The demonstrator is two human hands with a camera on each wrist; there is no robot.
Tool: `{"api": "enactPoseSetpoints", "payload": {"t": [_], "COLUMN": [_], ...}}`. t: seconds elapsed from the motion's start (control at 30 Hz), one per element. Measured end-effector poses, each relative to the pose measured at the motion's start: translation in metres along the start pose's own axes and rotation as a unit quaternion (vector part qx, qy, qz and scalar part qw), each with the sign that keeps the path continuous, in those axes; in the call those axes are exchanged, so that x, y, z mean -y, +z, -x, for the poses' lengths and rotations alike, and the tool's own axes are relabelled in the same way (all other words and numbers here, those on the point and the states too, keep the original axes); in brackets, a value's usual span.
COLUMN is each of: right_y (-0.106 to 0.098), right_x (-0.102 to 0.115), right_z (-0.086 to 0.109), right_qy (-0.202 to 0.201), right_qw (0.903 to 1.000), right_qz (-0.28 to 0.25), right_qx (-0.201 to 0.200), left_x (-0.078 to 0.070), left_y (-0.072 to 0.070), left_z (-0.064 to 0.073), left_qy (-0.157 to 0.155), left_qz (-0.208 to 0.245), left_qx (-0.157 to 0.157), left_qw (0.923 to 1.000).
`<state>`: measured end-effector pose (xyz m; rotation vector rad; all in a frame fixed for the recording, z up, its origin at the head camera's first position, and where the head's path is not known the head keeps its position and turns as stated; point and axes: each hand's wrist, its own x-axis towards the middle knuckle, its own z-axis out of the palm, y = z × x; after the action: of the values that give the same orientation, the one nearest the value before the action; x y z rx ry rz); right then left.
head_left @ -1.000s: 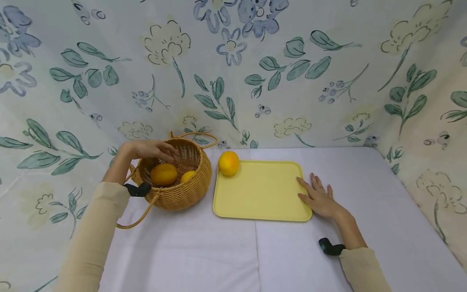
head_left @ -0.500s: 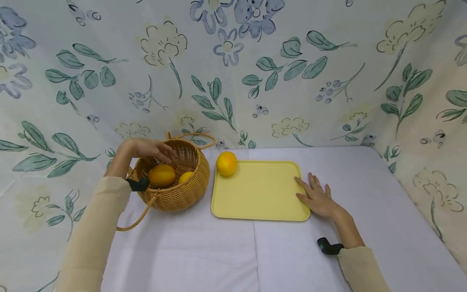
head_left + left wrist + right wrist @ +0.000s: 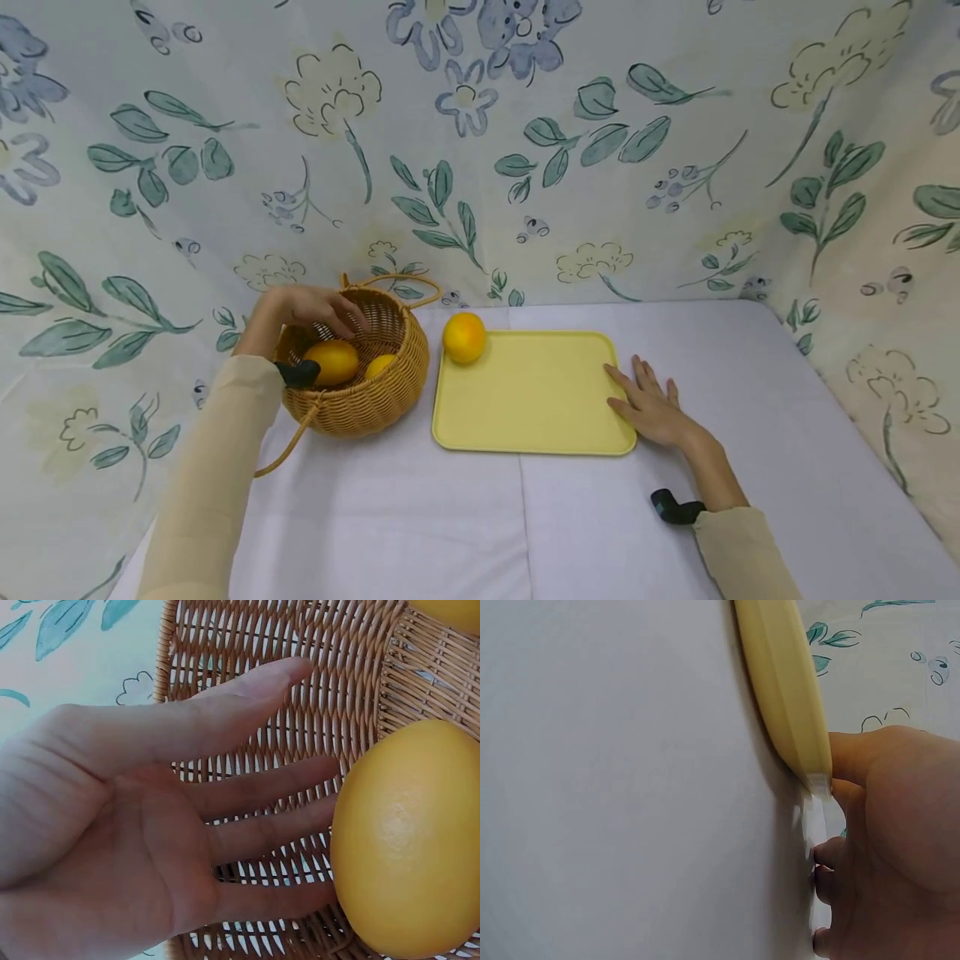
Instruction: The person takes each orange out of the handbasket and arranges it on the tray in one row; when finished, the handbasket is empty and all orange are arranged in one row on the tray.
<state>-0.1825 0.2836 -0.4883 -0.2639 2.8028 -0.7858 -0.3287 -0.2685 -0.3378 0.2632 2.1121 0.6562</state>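
My left hand [image 3: 318, 309] reaches into the wicker basket [image 3: 375, 406], its fingers loosely extended in the left wrist view with nothing gripped. Right by those fingertips lies a large oval yellow-orange fruit [image 3: 412, 840]; whether they touch it I cannot tell. Deeper in the basket a second yellow fruit [image 3: 379, 365] shows partly. On the far left corner of the yellow tray [image 3: 532, 400] sits a round orange [image 3: 464, 337]. My right hand [image 3: 654, 413] rests with spread fingers at the tray's right edge, thumb and index finger over the rim.
The basket stands left of the tray, with one handle [image 3: 288, 450] hanging out toward the front and another [image 3: 420, 283] at the back. A white cloth [image 3: 420, 517] covers the table. A floral curtain [image 3: 480, 225] rises directly behind.
My left forearm has swung a little to the right, while the hand stays over the basket. The right hand keeps its place on the tray, and the whole view has shifted slightly.
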Motion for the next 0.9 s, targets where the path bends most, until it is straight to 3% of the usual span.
{"api": "enactPoseSetpoints", "payload": {"t": [0.1, 0.3, 0.57, 0.9], "right_y": [0.0, 0.0, 0.0, 0.0], "right_x": [0.0, 0.0, -0.002, -0.001], "right_z": [0.0, 0.001, 0.0, 0.0], "right_qy": [-0.001, -0.006, -0.006, -0.005], "right_qw": [1.0, 1.0, 1.0, 1.0], "right_qz": [0.001, -0.002, -0.003, -0.004], "right_qx": [0.0, 0.001, 0.003, 0.001], "left_x": [0.004, 0.011, 0.011, 0.011], "left_y": [0.0, 0.0, 0.001, 0.0], "left_z": [-0.004, -0.011, -0.012, -0.016], "left_qy": [-0.002, 0.0, -0.029, -0.028], "left_qz": [-0.005, -0.008, -0.062, -0.052], "left_qx": [0.001, 0.035, 0.059, 0.073], "left_qw": [1.0, 0.9993, 0.9959, 0.9956]}}
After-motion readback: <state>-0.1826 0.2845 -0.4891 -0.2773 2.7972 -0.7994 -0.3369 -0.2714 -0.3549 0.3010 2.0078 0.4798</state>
